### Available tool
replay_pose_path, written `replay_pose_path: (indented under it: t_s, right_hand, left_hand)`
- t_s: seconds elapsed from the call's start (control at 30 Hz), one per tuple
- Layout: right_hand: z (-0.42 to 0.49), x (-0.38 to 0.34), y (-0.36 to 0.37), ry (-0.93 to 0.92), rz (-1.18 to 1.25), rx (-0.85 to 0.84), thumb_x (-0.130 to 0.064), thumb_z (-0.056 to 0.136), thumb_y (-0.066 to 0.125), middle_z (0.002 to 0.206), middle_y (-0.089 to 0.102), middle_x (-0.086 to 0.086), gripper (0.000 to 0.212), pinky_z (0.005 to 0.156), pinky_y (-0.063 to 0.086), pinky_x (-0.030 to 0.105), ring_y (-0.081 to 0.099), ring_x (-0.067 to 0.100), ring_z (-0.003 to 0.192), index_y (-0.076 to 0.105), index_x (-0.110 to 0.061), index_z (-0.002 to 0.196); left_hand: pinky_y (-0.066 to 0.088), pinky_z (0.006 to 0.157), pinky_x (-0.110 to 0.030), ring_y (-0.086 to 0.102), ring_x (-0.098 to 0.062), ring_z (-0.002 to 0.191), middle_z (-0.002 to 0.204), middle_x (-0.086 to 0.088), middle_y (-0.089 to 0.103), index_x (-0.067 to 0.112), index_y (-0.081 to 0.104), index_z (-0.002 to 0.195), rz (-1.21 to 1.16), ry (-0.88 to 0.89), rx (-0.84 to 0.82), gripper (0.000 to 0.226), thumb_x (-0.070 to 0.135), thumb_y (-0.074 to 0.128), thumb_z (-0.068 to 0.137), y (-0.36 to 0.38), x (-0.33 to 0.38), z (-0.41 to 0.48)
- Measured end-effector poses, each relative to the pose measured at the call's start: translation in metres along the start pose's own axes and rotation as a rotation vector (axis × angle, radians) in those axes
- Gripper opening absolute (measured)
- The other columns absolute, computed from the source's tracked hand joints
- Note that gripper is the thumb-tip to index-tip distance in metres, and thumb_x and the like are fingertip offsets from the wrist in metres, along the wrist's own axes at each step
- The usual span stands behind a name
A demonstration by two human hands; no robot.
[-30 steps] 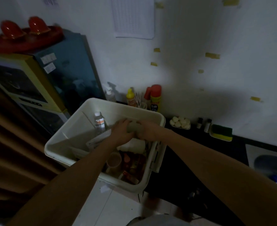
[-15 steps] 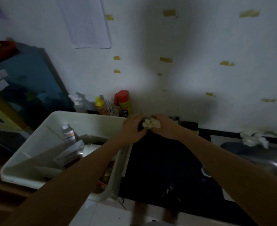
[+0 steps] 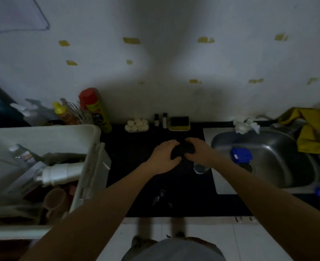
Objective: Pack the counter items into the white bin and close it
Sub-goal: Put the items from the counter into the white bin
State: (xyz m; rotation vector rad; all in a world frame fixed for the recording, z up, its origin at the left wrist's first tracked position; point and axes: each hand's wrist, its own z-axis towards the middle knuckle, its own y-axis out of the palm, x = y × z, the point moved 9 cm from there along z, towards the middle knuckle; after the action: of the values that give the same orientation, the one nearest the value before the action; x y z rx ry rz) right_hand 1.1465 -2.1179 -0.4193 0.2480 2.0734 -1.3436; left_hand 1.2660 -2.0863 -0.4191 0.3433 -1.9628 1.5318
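We have a dark item (image 3: pixel 182 152) on the black counter (image 3: pixel 136 166), well right of the open white bin (image 3: pixel 91 132); its kind is unclear. On the carry it may slip, or our right wrist may knock the small glass (image 3: pixel 199 168) just beside it. Our left hand (image 3: pixel 164 157) and right hand (image 3: pixel 198 149) curl round it from both sides.

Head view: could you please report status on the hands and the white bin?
Left hand and right hand gripping a dark item on the counter. White bin open, part filled. Small glass close by right wrist.
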Motion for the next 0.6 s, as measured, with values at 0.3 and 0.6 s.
replay_pose_path:
  t_s: [0.3, 0.6]
  right_hand:
    - [0.005, 0.123, 0.023, 0.120, -0.073, -0.023, -0.055, 0.059, 0.068, 0.120, 0.061, 0.007, 0.074, 0.092, 0.050, 0.036, 0.058, 0.024, 0.109, 0.055, -0.018, 0.122]
    - [-0.002, 0.140, 0.054, 0.117, -0.059, -0.117, -0.025, 0.065, 0.083, 0.146, 0.038, 0.014, 0.098, 0.111, 0.036, 0.043, 0.041, 0.033, 0.132, 0.032, -0.009, 0.147]
  left_hand:
    - [0.027, 0.113, -0.026, 0.035, -0.020, 0.138, 0.152, -0.004, 0.036, 0.014, 0.036, 0.145, -0.072, -0.091, -0.084, 0.063, 0.031, 0.063, 0.090, 0.063, 0.007, 0.022]
    - [0.037, 0.104, -0.028, 0.047, -0.023, 0.127, 0.140, -0.006, 0.047, 0.013, 0.042, 0.139, -0.116, -0.118, -0.118, 0.056, 0.023, 0.064, 0.088, 0.099, 0.009, 0.027]
